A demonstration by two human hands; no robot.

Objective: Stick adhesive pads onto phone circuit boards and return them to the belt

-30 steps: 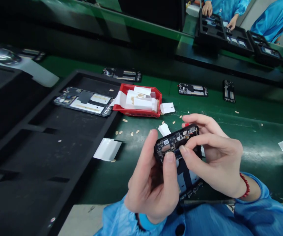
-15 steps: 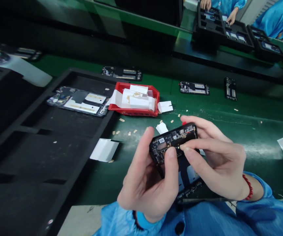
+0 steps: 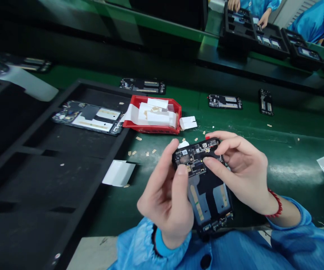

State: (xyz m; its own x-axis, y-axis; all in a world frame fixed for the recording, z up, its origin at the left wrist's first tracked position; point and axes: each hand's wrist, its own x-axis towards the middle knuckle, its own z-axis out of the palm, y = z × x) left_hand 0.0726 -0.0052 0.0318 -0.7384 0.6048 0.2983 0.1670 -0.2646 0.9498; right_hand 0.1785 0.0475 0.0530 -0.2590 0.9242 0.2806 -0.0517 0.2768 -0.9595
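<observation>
I hold an opened phone body (image 3: 207, 191) upright in front of me, its circuit board end at the top. My left hand (image 3: 164, 198) grips its left edge, thumb resting on the board. My right hand (image 3: 240, 172) grips the right side, with thumb and forefinger pinching at the top of the board near the camera part. Both wrists come out of blue sleeves; a red bead bracelet (image 3: 276, 204) is on the right wrist.
A red bin (image 3: 150, 129) of white strips sits beyond my hands. A black foam tray (image 3: 32, 157) at left holds another phone body (image 3: 87, 118). More phone bodies (image 3: 225, 101) lie on the green belt (image 3: 285, 150). Paper scraps litter it. Other people in blue work at trays (image 3: 252, 33) far right.
The phone body has tipped toward me, so its inner face with two grey pads now shows. My right fingers moved up to the top of the board.
</observation>
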